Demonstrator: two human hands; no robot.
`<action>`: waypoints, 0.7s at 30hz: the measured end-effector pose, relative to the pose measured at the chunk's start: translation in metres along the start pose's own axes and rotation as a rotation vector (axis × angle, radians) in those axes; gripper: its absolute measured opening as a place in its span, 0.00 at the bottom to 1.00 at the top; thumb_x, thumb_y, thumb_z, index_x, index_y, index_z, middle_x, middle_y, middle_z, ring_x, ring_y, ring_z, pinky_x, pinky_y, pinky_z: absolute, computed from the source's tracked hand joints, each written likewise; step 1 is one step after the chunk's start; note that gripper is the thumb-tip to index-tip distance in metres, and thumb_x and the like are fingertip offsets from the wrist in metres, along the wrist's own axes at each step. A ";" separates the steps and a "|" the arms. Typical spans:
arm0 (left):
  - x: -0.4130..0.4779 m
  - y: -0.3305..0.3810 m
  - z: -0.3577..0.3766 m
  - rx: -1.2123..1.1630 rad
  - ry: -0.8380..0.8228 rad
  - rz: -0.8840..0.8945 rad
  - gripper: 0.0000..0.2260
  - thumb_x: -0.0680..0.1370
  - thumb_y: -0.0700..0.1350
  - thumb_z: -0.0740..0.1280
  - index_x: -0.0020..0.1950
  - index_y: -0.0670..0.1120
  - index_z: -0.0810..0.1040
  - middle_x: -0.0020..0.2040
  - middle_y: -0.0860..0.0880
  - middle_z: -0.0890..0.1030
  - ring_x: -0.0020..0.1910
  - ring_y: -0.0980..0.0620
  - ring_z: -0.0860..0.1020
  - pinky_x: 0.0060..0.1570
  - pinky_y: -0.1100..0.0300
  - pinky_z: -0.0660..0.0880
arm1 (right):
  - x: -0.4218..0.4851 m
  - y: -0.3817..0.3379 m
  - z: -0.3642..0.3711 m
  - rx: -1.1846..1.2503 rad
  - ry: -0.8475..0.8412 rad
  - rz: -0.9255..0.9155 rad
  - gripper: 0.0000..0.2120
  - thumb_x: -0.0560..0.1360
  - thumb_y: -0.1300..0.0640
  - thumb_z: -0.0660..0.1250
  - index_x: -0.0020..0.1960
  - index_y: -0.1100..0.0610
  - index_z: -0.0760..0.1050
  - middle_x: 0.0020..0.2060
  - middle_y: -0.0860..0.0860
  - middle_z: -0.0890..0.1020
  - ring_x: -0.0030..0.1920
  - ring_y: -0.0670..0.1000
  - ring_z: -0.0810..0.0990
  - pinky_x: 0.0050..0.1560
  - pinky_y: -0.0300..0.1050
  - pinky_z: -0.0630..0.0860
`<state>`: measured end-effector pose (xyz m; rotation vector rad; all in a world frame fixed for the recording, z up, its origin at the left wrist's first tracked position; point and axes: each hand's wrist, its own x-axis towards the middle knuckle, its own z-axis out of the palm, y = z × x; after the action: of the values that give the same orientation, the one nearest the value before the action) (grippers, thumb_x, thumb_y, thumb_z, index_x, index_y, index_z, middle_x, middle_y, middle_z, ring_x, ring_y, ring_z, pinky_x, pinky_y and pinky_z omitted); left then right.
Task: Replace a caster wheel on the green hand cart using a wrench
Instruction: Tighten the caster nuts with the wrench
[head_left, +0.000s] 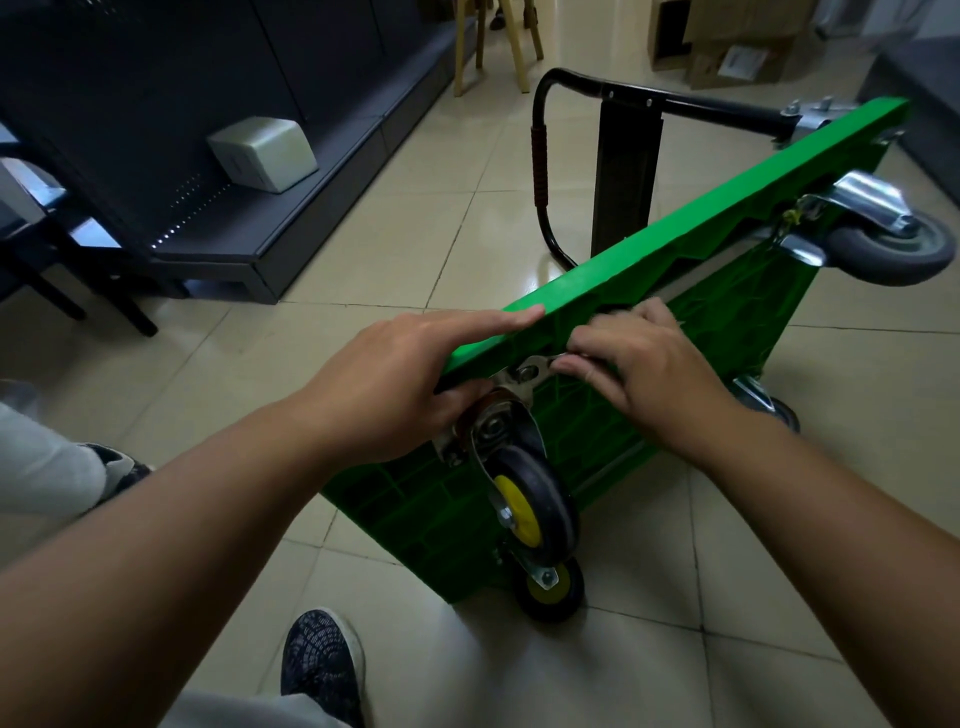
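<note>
A person's left hand (410, 384) clasps the raised edge of a green hand cart (675, 249). The fingers lie flat along the outer face and the thumb is tucked under the rim. The right hand (644, 364) rests on the ribbed underside with its fingers bent, their tips at the metal mounting plate (535, 370) of a caster wheel (535, 504). The fingertips are blurred, so I cannot tell whether they pinch a bolt or only touch the plate. That caster, a black tyre on a yellow hub, hangs just below both hands.

The cart stands tipped on its long side on the tiled floor (415, 249), its underside towards the person. A second yellow-hubbed caster (550, 590) touches the floor below, and a grey caster (888, 249) sticks out at the far end. The black handle (545, 156) juts out behind. Dark shelving (156, 104) on the left carries a white box (265, 153).
</note>
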<state>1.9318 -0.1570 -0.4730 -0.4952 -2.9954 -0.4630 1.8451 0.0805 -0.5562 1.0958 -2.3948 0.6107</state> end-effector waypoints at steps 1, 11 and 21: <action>0.000 -0.001 0.000 -0.002 0.004 -0.002 0.33 0.79 0.50 0.72 0.76 0.74 0.61 0.73 0.59 0.76 0.63 0.51 0.80 0.60 0.45 0.79 | -0.001 -0.004 0.005 0.056 -0.002 0.034 0.18 0.81 0.44 0.59 0.43 0.56 0.76 0.36 0.49 0.77 0.37 0.52 0.73 0.48 0.48 0.62; -0.001 -0.001 -0.003 0.003 0.000 -0.017 0.33 0.79 0.49 0.72 0.76 0.74 0.62 0.74 0.58 0.75 0.61 0.49 0.80 0.59 0.46 0.79 | -0.029 -0.068 0.065 1.023 0.135 0.719 0.14 0.83 0.52 0.63 0.42 0.54 0.81 0.34 0.48 0.83 0.35 0.45 0.80 0.35 0.42 0.75; 0.000 0.000 -0.004 -0.010 0.000 -0.018 0.32 0.80 0.49 0.72 0.77 0.72 0.63 0.75 0.58 0.74 0.68 0.51 0.77 0.63 0.46 0.77 | -0.063 0.010 0.029 0.351 -0.444 0.493 0.12 0.82 0.43 0.60 0.48 0.50 0.74 0.36 0.50 0.78 0.38 0.51 0.77 0.40 0.52 0.75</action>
<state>1.9321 -0.1585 -0.4696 -0.4698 -3.0011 -0.4789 1.8687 0.1076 -0.6168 0.8268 -3.0669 1.0797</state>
